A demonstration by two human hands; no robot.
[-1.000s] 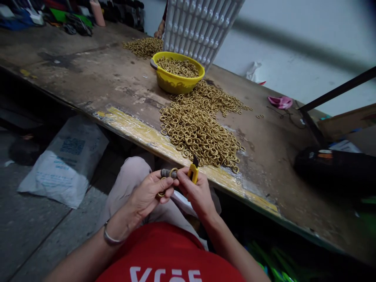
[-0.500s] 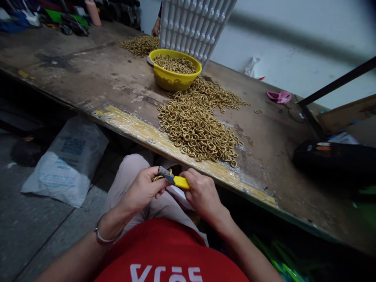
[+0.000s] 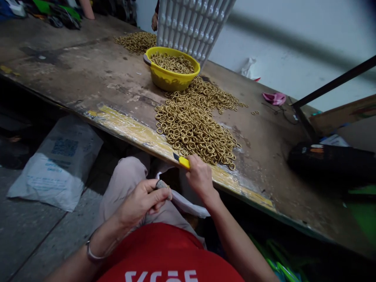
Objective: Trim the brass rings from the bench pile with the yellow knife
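My right hand (image 3: 201, 176) is wrapped round a yellow-handled utility knife (image 3: 184, 162), its dark blade end pointing left over the table's front edge. Just beyond the knuckles lies a big heap of brass-coloured rings (image 3: 196, 127). Lower and to the left, above my lap, my left hand (image 3: 148, 199) is closed in a pinch. A grey wrap covers the tip of its index finger; whatever sits between the fingers is too small or hidden to name. Below and between the hands hangs a white bag or cloth (image 3: 190, 207).
A yellow basin (image 3: 173, 80) full of rings stands behind the heap, against a ridged translucent panel (image 3: 194, 29). Another ring pile (image 3: 136, 42) lies farther back, near another person's hand (image 3: 154, 21). A white sack (image 3: 55, 164) rests on the floor at left; a black bag (image 3: 329, 160) is at right.
The knife has come away from my left hand as my right hand moved up to the table edge. Rings seen at my left fingers before no longer show clearly.
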